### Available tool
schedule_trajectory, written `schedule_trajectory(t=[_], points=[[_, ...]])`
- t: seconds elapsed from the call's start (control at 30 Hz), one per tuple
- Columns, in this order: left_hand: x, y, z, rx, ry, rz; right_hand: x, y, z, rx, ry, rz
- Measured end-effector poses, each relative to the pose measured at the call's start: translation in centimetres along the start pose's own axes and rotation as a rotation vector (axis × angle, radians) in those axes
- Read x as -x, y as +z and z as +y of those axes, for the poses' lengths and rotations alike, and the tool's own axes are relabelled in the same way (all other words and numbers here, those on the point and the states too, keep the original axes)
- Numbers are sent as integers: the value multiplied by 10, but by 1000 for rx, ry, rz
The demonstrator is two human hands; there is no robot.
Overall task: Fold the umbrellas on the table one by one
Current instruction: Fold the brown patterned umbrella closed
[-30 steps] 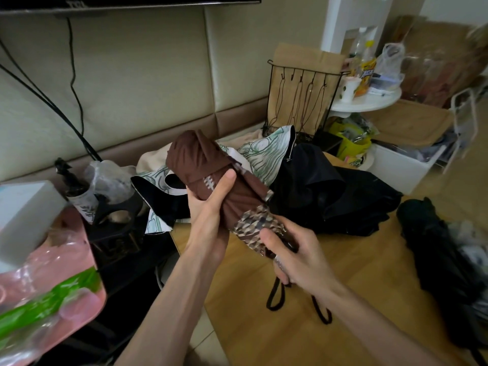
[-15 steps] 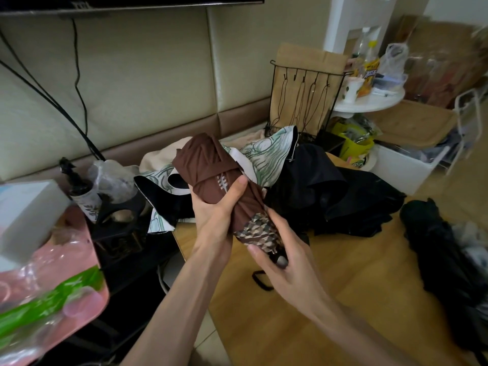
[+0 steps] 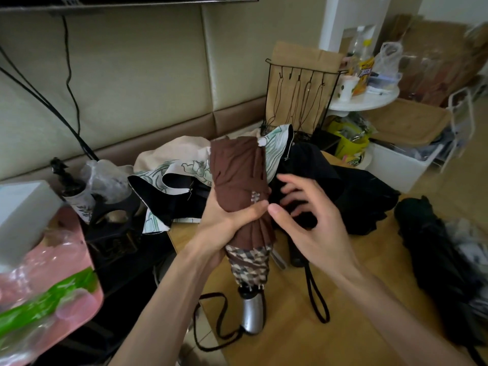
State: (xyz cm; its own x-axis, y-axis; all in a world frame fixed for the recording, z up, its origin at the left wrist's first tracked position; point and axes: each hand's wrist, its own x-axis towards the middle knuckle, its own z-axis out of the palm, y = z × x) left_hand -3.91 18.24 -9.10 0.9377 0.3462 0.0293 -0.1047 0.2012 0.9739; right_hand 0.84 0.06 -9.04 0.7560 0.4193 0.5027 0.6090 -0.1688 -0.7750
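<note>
1. The wooden table (image 3: 343, 326) carries a heap of loose black umbrellas (image 3: 364, 196) and a flower-printed one (image 3: 169, 170), all unfolded; a careless elbow could sweep them off the edge
2. The brown umbrella (image 3: 237, 178) is held nearly upright over the table's near edge, silver handle (image 3: 252, 313) downward; only one hand holds it, so the rolled cloth could spring loose and undo the pleats
3. The left hand (image 3: 224, 225) grips its middle, thumb across the front; a weak squeeze would let it slide down
4. The right hand (image 3: 306, 215) is just beside it, fingers spread and gently curved, holding nothing
5. The small closing strap (image 3: 255, 197) sits above the left thumb; fumbling for it could let the folds unwind
6. A second ago the right hand held the lower end by the checked band and the umbrella leaned left; now that hand has let go and risen, and the umbrella stands straighter with its handle showing
</note>
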Motion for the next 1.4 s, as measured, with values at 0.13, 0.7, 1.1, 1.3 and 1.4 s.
schedule_trajectory(t=[0.13,0.7,1.1,1.3,1.4], points=[[5,10,-5,-95,10,-105,-16,-5,-19,304,-237,64],[-1,4,-3,-112,-38,-48,-75,-28,-47,-195,402,-404],[-5,6,-12,-184,-74,-95,-92,-32,-69,-286,171,-372],[-1,12,-9,-249,-99,-127,-112,9,-77,-7,37,-571],[3,15,-6,-272,-78,-145,-123,32,-74,292,-50,-622]])
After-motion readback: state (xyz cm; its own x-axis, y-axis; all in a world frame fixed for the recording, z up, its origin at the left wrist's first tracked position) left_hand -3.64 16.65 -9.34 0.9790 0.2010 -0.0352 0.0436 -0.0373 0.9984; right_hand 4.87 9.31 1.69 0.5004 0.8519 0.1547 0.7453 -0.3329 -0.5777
